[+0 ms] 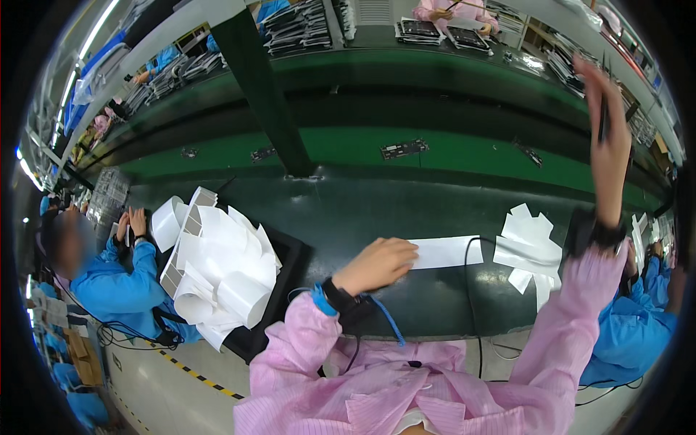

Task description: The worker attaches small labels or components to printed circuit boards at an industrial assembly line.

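Note:
On the dark green bench, my left hand (377, 264) has its fingers closed together over the left end of a flat white strip (449, 251), which looks like paper or film. My right hand (612, 138) is raised high at the far right, well off the bench. A thin dark tool (604, 119), perhaps tweezers, lies along its fingers; its exact kind is hard to make out. Right of the strip lies a loose stack of white sheets (529, 243). At the left, a large heap of curled white sheets (225, 254) fills a black tray (290, 250).
A black cable (467, 290) hangs across the strip's right end. Circuit boards (404, 149) lie on the green belt beyond a dark post (261, 94). People in blue sit at both sides; a person in pink (457, 11) works across, beside stacked dark panels (297, 29).

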A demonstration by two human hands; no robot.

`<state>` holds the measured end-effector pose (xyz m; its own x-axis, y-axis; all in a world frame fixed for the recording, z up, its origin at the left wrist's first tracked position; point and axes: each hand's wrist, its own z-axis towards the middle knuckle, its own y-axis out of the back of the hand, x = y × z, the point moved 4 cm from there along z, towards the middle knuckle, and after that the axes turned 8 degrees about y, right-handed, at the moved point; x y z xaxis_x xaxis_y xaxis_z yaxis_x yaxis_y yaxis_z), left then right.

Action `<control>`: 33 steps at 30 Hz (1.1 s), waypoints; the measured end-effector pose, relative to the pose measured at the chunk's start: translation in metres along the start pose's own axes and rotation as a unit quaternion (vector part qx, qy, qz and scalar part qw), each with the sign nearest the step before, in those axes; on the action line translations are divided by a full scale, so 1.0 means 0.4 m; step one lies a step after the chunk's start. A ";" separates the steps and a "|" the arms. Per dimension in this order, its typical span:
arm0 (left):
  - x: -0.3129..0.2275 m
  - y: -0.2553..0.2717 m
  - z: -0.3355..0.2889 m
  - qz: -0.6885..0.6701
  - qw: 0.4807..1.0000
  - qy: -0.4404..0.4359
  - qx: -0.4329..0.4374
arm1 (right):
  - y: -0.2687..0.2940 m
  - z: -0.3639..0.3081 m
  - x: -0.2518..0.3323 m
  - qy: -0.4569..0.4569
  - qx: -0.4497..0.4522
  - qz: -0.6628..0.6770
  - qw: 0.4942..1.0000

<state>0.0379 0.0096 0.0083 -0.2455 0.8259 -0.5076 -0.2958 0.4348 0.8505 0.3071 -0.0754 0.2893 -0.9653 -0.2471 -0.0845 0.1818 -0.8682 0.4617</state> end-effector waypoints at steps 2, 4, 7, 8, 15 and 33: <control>0.013 0.067 0.053 -0.077 0.996 0.036 -0.006 | -0.002 -0.090 0.084 -0.079 0.044 0.082 0.992; 0.078 0.116 0.110 -0.076 0.994 0.064 -0.046 | -0.012 -0.206 0.147 -0.190 0.092 0.181 0.961; 0.200 0.165 0.217 -0.062 0.984 0.079 -0.146 | -0.016 -0.394 0.160 -0.397 0.081 0.419 0.813; 0.241 0.181 0.237 -0.034 0.978 0.075 -0.193 | -0.023 -0.446 0.178 -0.422 0.086 0.419 0.800; 0.427 0.101 0.355 0.086 0.949 0.122 -0.276 | -0.096 -0.727 0.208 -0.583 0.045 0.434 0.686; -0.002 -0.059 0.156 0.049 0.986 0.058 -0.150 | -0.282 -0.705 0.173 -0.591 -0.028 0.472 0.654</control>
<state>0.1026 0.0211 -0.0030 -0.3862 0.8042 -0.4518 -0.5203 0.2146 0.8266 0.2726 -0.1159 -0.0177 0.1166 -0.2080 0.9712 0.7753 -0.5921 -0.2199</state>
